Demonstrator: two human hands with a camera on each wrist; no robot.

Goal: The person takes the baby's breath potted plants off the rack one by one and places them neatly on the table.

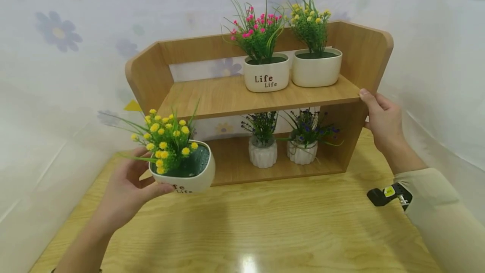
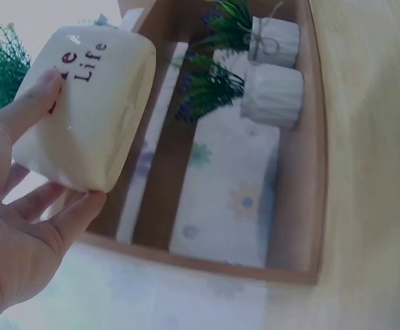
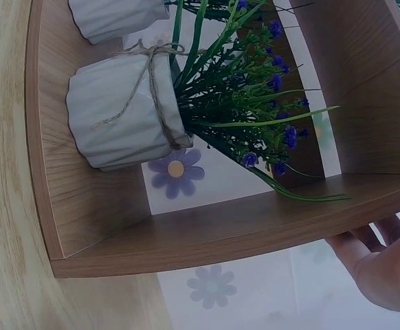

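My left hand [image 1: 126,186] holds a cream oval flowerpot [image 1: 204,172] with yellow artificial flowers [image 1: 163,138], raised in front of the shelf's left side. In the left wrist view the thumb lies across the lettering on the flowerpot [image 2: 97,103], with fingers curled under its base. My right hand [image 1: 388,125] grips the right side panel of the wooden shelf [image 1: 212,96], thumb on the front edge at upper-board height. On the upper board stand a pink-flowered pot [image 1: 267,75] lettered "Life" and a plain pot [image 1: 317,68] with yellow flowers.
Two small white ribbed pots, one [image 1: 262,153] and another with twine [image 1: 302,151], stand on the lower board, holding purple-blue flowers. The shelf sits on a light wood table [image 1: 265,222]. Behind hangs a flower-patterned cloth [image 1: 94,20]. A black strap [image 1: 390,195] hangs at the right wrist.
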